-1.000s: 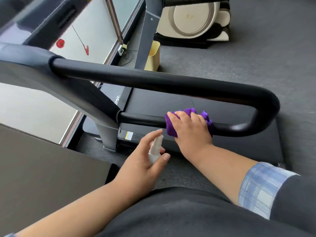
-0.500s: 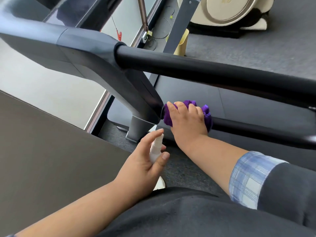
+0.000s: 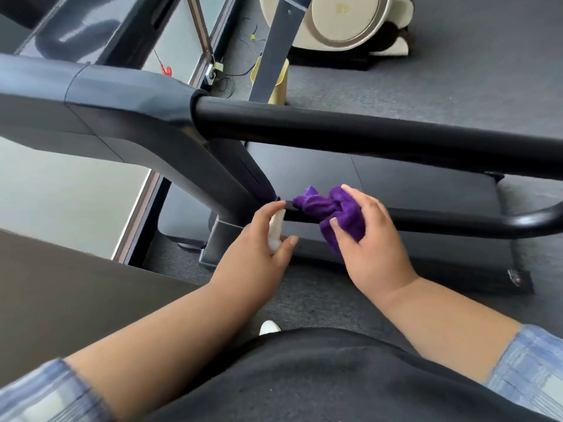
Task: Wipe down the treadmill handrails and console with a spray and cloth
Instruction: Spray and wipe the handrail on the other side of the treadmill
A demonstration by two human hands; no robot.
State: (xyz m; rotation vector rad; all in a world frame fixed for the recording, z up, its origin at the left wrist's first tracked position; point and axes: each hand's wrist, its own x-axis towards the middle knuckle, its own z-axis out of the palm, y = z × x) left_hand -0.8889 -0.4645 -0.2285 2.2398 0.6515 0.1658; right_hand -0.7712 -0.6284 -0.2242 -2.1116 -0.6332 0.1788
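A: Near first. Left hand (image 3: 259, 239)?

B: Curled round a small white spray bottle (image 3: 275, 229), forefinger over the top, thumb on the near side. The bottle points at the joint where the lower handrail (image 3: 457, 222) meets the upright (image 3: 219, 175).

A: Handling?

B: My guess: light, hard plastic, maybe slick if wet. Best taken round the body as it is now, forefinger free for the pump.

A: Right hand (image 3: 365, 236)?

B: Its grip pinches a purple cloth (image 3: 332, 208), bunched between thumb and fingers. The cloth sits over the lower handrail, one loose end poking left toward the bottle. Whether it touches the rail, cannot tell.

A: Cloth handling?

B: Soft, limp, near weightless, judging by the folds. It will bunch and shed loose ends, so a full-palm wrap round the rail should suit better than fingertips.

A: Further out?

B: Upper handrail (image 3: 365, 132), thick and black, looks like padded foam; likely grabs the cloth more than the bare lower tube. Treadmill deck (image 3: 396, 184) lies below it.

A: Far?

B: Yellow bin (image 3: 281, 83) by a post, cream-coloured exercise machine (image 3: 338, 19) on the carpet.
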